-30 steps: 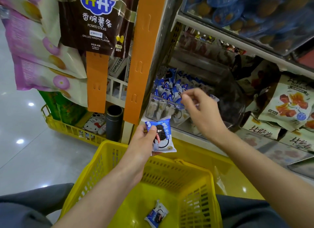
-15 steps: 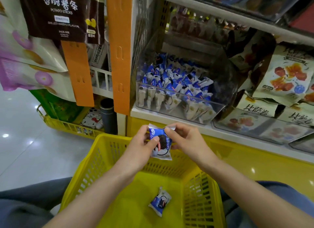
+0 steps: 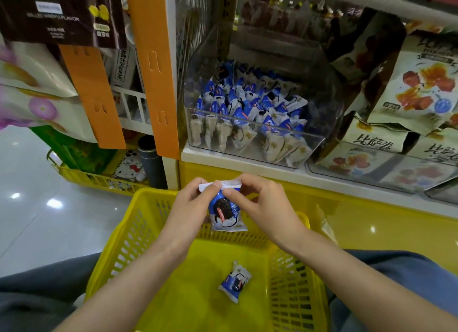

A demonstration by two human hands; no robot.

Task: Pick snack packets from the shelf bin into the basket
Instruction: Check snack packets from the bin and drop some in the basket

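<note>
Hands meet above the far rim of the yellow basket, the left hand and right hand each pinching the crimped top seal of one blue cookie packet so it hangs upright over the basket's opening, probably to steady it before letting it drop. Both forearms reach forward from the lap, wrists angled inward, fingers closed on the seal. Another dropped packet lies on the basket floor, while the clear shelf bin behind holds many more.
</note>
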